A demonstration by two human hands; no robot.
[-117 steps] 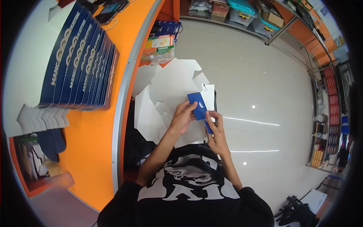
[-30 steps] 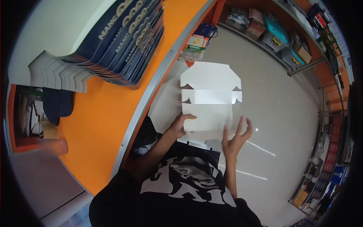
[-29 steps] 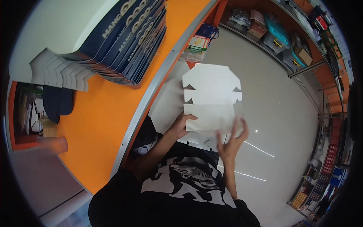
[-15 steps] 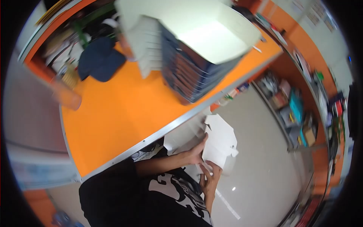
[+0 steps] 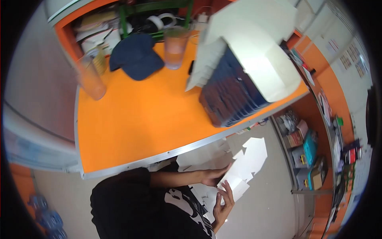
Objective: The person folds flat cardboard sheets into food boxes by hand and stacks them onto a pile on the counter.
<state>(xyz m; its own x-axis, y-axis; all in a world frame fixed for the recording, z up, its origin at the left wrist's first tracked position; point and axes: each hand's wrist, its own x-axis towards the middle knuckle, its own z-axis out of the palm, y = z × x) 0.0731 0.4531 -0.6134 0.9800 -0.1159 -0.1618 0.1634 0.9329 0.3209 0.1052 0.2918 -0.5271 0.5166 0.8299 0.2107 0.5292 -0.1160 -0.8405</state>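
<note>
An orange counter (image 5: 127, 119) with a metal edge filled the room's left and middle. Water bottles (image 5: 49, 219) stood on the floor at the near left. From where I stood, a clear cup (image 5: 91, 79) was at the counter's left end, then a dark blue cap (image 5: 137, 55) and a second cup (image 5: 175, 47). Further right rose a stack of dark blue boxes (image 5: 234, 91), pale inside, close to the counter's edge. Past it, on the right, a low shelf (image 5: 296, 192) held bins.

Below the counter the person's left forearm reached nearly level to the right, and the left hand (image 5: 215, 176) gripped the near left edge of a cut white card (image 5: 254, 155). The card slanted over the floor, its far end up and to the right. The right hand (image 5: 225, 201) came up from below, wrist bent, fingers half curled and touching the card's near end; I couldn't tell whether they pinched it. More white sheets (image 5: 203, 155) lay beneath the left arm.

To my eye, the card could slip or swing down if the left grip loosened, since its far end looked unsupported. Pressing unevenly near the cutouts might crease a flap. An elbow lifted carelessly could knock the counter's edge.
</note>
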